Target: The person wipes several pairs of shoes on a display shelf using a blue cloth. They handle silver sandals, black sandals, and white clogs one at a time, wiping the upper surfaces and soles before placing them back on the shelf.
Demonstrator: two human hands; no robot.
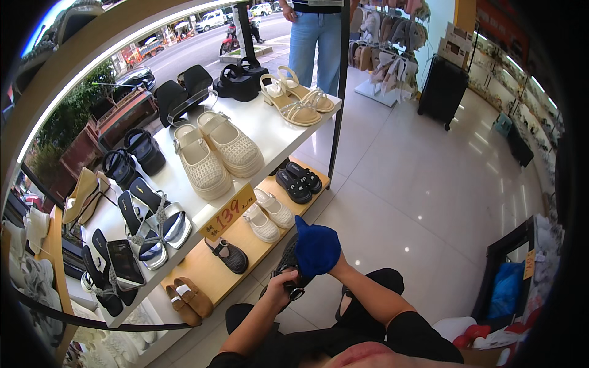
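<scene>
My left hand holds a black woven shoe by its strap end, low in front of me. A blue cloth covers most of my right hand and lies against the shoe's right side; the fingers under it are hidden. Left of the shoe, a single black woven shoe stands on the lower wooden shelf, with white woven shoes farther along it. Cream platform mules stand on the white upper shelf, above a yellow price sign.
Silver-trimmed sandals and a phone lie on the upper shelf's near left. Brown shoes stand on the lower shelf. A person in jeans stands beyond the rack's black post. A mirror with a dark frame leans at right.
</scene>
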